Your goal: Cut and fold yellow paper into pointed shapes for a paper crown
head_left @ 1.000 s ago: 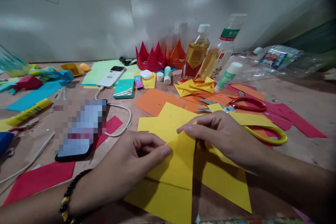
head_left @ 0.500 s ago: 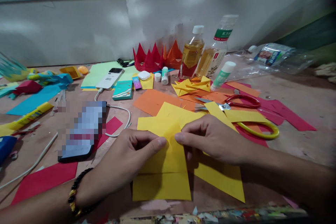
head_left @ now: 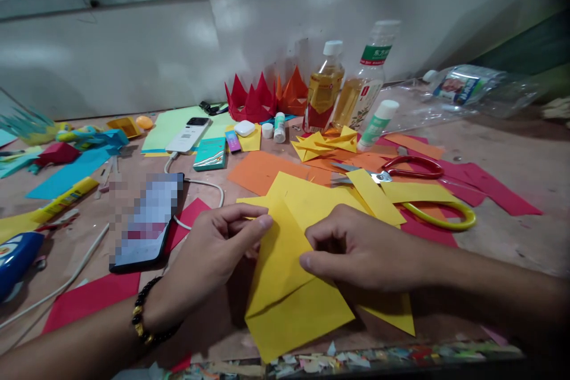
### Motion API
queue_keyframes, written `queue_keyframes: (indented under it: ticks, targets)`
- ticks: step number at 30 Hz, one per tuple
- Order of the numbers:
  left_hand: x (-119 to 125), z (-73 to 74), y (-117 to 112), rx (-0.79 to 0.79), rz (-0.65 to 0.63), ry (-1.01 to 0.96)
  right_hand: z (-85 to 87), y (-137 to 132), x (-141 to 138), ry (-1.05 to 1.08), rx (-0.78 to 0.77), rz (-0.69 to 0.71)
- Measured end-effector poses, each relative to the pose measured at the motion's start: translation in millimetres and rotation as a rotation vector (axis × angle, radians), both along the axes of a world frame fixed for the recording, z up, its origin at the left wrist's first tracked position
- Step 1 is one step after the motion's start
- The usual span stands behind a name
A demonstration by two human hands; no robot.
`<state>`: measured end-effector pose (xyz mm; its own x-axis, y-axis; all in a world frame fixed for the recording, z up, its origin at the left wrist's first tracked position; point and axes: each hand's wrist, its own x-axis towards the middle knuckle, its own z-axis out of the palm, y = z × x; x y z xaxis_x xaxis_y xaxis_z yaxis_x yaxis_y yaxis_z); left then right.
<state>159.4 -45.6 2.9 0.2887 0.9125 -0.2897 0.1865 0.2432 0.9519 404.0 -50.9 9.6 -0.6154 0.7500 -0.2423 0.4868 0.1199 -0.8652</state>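
Note:
A creased sheet of yellow paper (head_left: 289,267) is held between my two hands over the front of the table, turned at a slant. My left hand (head_left: 218,246) pinches its left edge between thumb and fingers; a black bead bracelet circles that wrist. On the opposite edge, my right hand (head_left: 351,249) grips the sheet with curled fingers and thumb. Beneath and behind it lie more yellow paper pieces (head_left: 329,202). Scissors (head_left: 414,167) with one red and one yellow handle rest just beyond my right hand, partly under yellow strips.
A phone (head_left: 149,219) lies left of my hands, cabled to a white power bank (head_left: 189,133). Red and orange paper crowns (head_left: 252,101), two drink bottles (head_left: 324,89) and a glue stick (head_left: 378,124) stand at the back. Paper scraps (head_left: 320,362) line the front edge.
The yellow sheet has turned, its lower end swinging right and toward me. My left hand has risen slightly on its edge, and my right hand has slid lower along the other.

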Motion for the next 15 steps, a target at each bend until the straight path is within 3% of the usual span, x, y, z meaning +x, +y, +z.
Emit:
queue_keyframes:
  ticks: [5, 7, 10, 15]
  targets:
    - [-3, -9.5, 5, 0.106, 0.114, -0.088, -2.4, 0, 1, 0.030, 0.050, 0.006]
    - [-3, -12.2, 6, 0.091, 0.091, -0.102, -3.4, 1, 1, 0.027, 0.086, -0.069]
    - [-1, -13.4, 4, 0.085, 0.043, -0.051, -3.5, 5, 3, -0.143, 0.213, -0.133]
    - [-1, -14.3, 2, 0.427, 0.053, 0.010, -1.2, 15, 13, -0.444, 0.499, -0.171]
